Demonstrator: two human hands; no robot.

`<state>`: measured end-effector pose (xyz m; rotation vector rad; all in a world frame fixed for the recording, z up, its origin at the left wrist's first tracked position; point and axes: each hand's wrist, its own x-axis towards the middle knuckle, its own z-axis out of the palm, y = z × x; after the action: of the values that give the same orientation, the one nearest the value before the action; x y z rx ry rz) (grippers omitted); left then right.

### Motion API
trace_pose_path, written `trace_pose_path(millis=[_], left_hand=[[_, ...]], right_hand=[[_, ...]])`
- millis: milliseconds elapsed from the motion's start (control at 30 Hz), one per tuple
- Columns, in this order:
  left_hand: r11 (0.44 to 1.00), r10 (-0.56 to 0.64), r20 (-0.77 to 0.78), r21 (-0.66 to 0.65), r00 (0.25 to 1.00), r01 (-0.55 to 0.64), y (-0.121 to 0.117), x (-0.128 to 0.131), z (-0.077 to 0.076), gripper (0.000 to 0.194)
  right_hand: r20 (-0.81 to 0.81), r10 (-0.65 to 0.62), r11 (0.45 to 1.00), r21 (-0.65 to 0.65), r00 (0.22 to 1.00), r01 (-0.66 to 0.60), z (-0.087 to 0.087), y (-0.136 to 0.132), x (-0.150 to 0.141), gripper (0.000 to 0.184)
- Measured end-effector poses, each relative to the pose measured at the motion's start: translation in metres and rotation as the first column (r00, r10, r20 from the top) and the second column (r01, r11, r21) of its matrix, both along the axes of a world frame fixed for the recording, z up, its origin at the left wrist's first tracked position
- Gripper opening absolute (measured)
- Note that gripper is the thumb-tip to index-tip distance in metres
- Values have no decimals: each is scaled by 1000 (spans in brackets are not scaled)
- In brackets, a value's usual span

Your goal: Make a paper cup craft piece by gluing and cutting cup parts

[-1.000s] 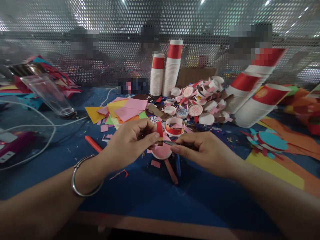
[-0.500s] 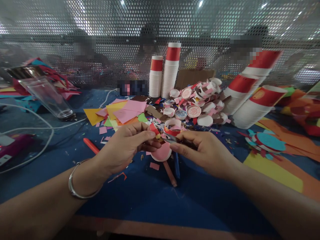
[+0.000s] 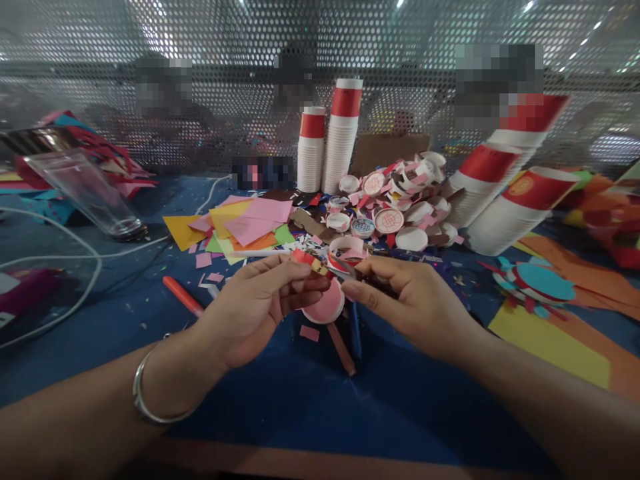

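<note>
Between thumb and fingers, my left hand [image 3: 260, 300] pinches a small red and yellow strip of paper [image 3: 315, 263]. My right hand [image 3: 407, 293] is closed around scissors [image 3: 343, 267], whose grey blades point left at the strip; their handles are hidden in my palm. Just behind the blades stands a red and white paper ring [image 3: 346, 248]. Below my fingertips lies a round pink-topped cup base [image 3: 325, 305]. A brown stick-like piece [image 3: 341, 350] and a blue pen-like stick [image 3: 356, 333] extend from it towards me.
Stacks of paper cups [image 3: 343, 140] rise at the back, with more cups [image 3: 520, 210] leaning at the right. Cut cup bases [image 3: 390, 220] are heaped between them. Coloured paper [image 3: 255, 220], a red marker-like stick [image 3: 181, 295], a clear bottle [image 3: 93, 190] and a white cable [image 3: 95, 267] lie leftward.
The red strip has turned from upright to slanting, and my left fingers have spread a little beneath it. The scissors' blades have moved slightly away from the strip, to the right.
</note>
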<state>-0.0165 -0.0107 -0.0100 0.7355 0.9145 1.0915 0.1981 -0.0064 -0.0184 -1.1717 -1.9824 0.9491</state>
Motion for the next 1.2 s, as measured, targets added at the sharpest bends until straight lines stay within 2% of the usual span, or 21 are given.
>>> trace_pose_path(millis=[233, 500, 667, 800, 933, 1200], left_hand=[[999, -43, 24, -10, 999, 43, -3, 1, -2, 9], [997, -76, -9, -2, 997, 76, -7, 9, 0, 9], [990, -135, -78, -50, 988, 132, -9, 9, -1, 13], [985, -170, -41, -17, 985, 170, -9, 8, -2, 11], [979, -200, -24, -49, 979, 199, -7, 9, 0, 9], [971, -218, 20, -95, 976, 219, -7, 9, -1, 12]], right_hand=[[-140, -72, 996, -69, 988, 62, 2, 6, -3, 37], [-399, 27, 962, -239, 917, -132, 1, 5, -10, 20], [-391, 48, 971, -198, 919, -135, 3, 3, -11, 10], [-363, 39, 972, -204, 931, -120, 3, 3, -11, 11], [-348, 30, 967, -228, 937, -116, 2, 3, -11, 14], [-418, 61, 955, -240, 906, -176, 2, 1, -10, 10]])
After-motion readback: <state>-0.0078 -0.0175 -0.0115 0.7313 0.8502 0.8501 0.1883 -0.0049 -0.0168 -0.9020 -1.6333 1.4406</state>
